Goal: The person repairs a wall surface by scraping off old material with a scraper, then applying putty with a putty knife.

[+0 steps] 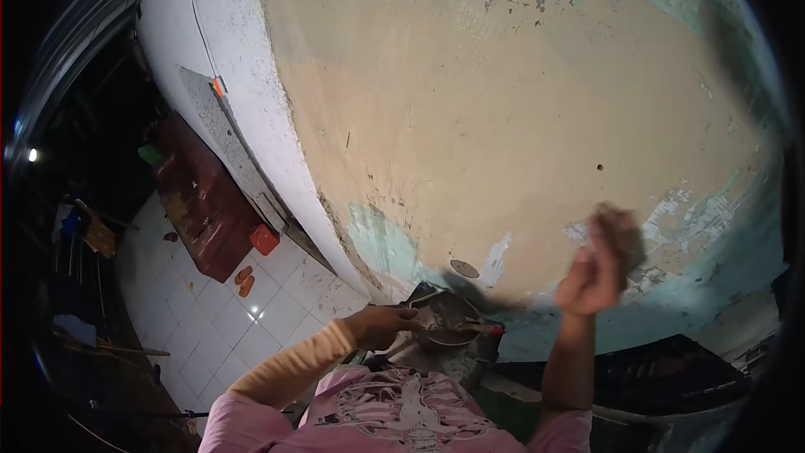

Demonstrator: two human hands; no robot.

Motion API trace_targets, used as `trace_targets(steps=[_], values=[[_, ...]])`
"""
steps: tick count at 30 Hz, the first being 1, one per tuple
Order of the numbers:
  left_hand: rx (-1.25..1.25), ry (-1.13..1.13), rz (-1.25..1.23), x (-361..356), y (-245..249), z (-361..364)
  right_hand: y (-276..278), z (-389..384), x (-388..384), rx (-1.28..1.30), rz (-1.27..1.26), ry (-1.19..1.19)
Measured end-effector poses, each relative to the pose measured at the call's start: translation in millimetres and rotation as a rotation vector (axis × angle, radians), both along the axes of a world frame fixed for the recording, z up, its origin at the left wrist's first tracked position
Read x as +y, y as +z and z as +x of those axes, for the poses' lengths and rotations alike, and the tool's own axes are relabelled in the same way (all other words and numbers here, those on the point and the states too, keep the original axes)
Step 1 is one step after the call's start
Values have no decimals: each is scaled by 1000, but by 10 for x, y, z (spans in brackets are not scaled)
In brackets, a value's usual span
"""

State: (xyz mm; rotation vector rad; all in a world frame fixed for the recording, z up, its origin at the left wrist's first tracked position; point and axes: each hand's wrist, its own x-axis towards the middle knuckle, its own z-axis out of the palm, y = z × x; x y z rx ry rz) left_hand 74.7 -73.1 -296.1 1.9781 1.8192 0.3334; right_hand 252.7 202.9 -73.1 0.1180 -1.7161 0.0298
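My left hand (383, 326) is at the near side of the wall, its fingers closed at the left rim of a round metal bowl (454, 312). A tool with a red tip (496, 330) lies across the bowl, and some greyish material shows in it. My right hand (597, 273) is raised in front of the beige wall (470, 117), to the right of the bowl. Its fingers are blurred and bent upward; whether they hold anything cannot be made out.
Patches of pale green paint (381, 239) and a small hole mark the wall. To the left are a dark red bench (205, 201), a red box (264, 239), orange sandals (244, 281) and white floor tiles (285, 310). A black object (654, 373) lies at the lower right.
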Motion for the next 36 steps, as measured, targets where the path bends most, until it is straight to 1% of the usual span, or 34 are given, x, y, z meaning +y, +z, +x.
trace_targets(steps=[2, 3, 4, 6, 8, 9, 10, 12, 15, 17, 18, 21, 24, 27, 29, 30, 31, 32, 33, 34, 36], values=[[41, -67, -79, 295, -254, -6, -431, -109, -196, -243, -141, 270], [58, -102, -120, 415, -311, 56, -731, -119, -351, -509, -337, 354], [83, -64, -230, 549, -286, 117, -932, -102, -481, -861, -631, 346], [138, 13, -455, 806, -142, 85, -1834, -160, -363, -1320, -677, 264], [-136, 80, -392, 914, -249, -27, -2220, -182, -430, -1385, -641, 379], [-165, 69, -363, 959, -203, -48, -2365, -199, -448, -1412, -620, 436], [-193, 56, -334, 1004, -152, -70, -2542, -207, -437, -1390, -582, 420], [-45, -64, -292, 1019, 123, 20, -2794, -209, -430, -1345, -513, 387], [-15, 107, -430, 1127, -285, -23, -2887, -264, -348, -1664, -912, 286], [-147, 125, -185, 958, -392, -36, -2942, -258, -351, -1604, -737, 432], [-210, 130, -58, 906, -359, -73, -2936, -271, -327, -1566, -645, 498], [-51, 27, -166, 819, -153, -106, -2948, -290, -295, -1564, -576, 441], [6, 82, -237, 642, 89, 0, -3023, -286, -312, -1682, -666, 381], [31, 72, -196, 614, -34, 21, -2917, -404, -349, -1743, -571, 270], [-24, 120, -195, 571, -70, -7, -2883, -282, -369, -1649, -619, 284], [-52, 148, -192, 543, -68, -27, -2781, -242, -393, -1602, -638, 293], [-69, 158, -152, 508, -144, -46, -2669, -211, -391, -1722, -654, 253], [-87, 165, -113, 475, -283, -53, -2412, -171, -415, -1842, -671, 208], [-104, 169, -71, 471, -286, -48, -2275, -159, -412, -1958, -690, 157], [-97, 178, -63, 458, -293, -42, -2303, -161, -400, -1870, -693, 157], [-82, 189, -51, 408, -29, 78, -2399, -163, -402, -1694, -705, 154]])
